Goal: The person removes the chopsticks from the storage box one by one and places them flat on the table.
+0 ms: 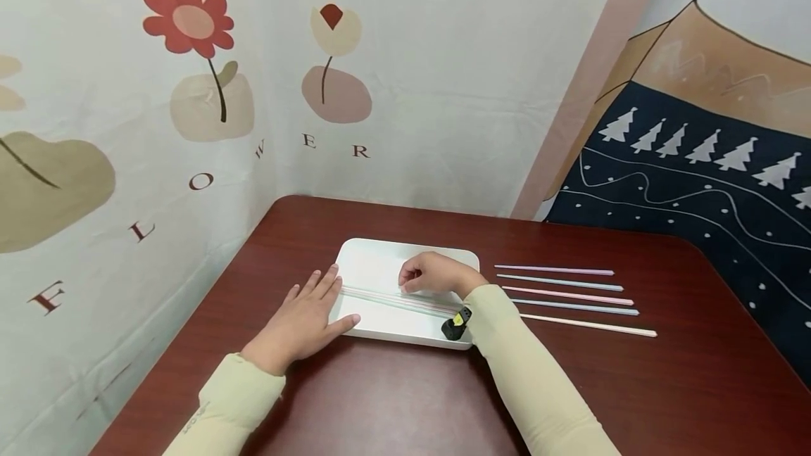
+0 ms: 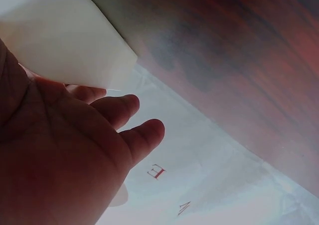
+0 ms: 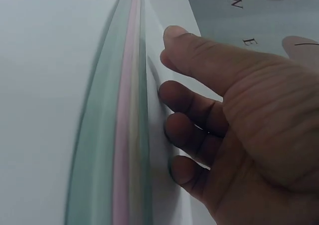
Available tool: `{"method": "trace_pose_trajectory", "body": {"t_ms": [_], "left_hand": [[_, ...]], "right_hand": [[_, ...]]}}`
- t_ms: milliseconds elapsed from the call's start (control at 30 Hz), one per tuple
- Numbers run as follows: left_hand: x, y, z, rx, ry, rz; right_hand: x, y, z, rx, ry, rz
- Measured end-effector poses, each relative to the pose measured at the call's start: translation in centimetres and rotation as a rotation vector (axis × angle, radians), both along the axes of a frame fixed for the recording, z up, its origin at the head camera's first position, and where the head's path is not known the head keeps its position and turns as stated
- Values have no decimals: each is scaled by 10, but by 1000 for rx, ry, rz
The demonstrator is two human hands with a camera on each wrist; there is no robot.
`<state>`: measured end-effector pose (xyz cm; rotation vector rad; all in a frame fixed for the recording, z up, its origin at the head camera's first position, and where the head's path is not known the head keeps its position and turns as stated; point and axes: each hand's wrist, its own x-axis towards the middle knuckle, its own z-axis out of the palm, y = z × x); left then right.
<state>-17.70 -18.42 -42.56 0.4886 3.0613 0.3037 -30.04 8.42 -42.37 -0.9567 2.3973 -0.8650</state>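
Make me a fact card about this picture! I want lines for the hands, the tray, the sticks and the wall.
Left hand: fingers spread, at the tray's left end
Right hand: over the tray, fingers curled, no stick seen in them
Tray: white, rounded corners, on a red-brown table
Sticks in tray: green, pink and cream, side by side
Sticks on table: five, right of the tray, spaced apart
Wall: flower pictures, letters spelling FLOWER

Red-brown table (image 1: 393, 400): white tray (image 1: 374, 266); 5 pastel sticks (image 1: 567, 295) in row beside tray.
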Motion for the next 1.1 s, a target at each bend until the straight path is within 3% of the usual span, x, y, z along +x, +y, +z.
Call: {"method": "trace_pose_trajectory", "body": {"t_ms": [1100], "left_hand": [[1, 0, 1, -9, -2, 3]], "right_hand": [[3, -8, -5, 90, 157, 37]]}}
